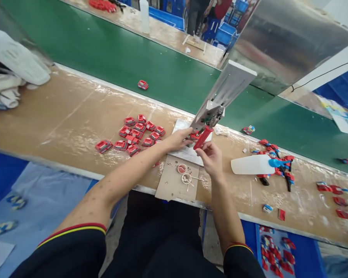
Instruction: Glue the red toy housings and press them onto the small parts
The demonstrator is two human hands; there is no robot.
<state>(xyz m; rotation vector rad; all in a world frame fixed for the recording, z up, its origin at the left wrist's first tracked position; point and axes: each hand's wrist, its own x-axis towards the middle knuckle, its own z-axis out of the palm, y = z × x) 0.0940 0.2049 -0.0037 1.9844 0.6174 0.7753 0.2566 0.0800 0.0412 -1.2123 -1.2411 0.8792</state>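
Observation:
A metal toggle clamp press (211, 112) with a red handle (203, 138) stands on a white base plate in front of me. My right hand (211, 157) pinches the lower end of the handle with thumb and fingers. At the foot of the press, my left hand (180, 139) has its fingertips on a small red plastic part (195, 135), which the handle and fingers partly hide. Left of the hands lies a group of red and grey plastic parts (136, 133). Below the press, cardboard (172, 181) bears two small round dishes and cotton swabs.
A white squeeze bottle (252, 165) with a blue cap lies on its side at right, beside red and blue toy pieces (278, 164). Behind the press runs a green conveyor belt (104, 46) with a few parts. Blue bins (304, 251) stand below the table edge. People are across the belt.

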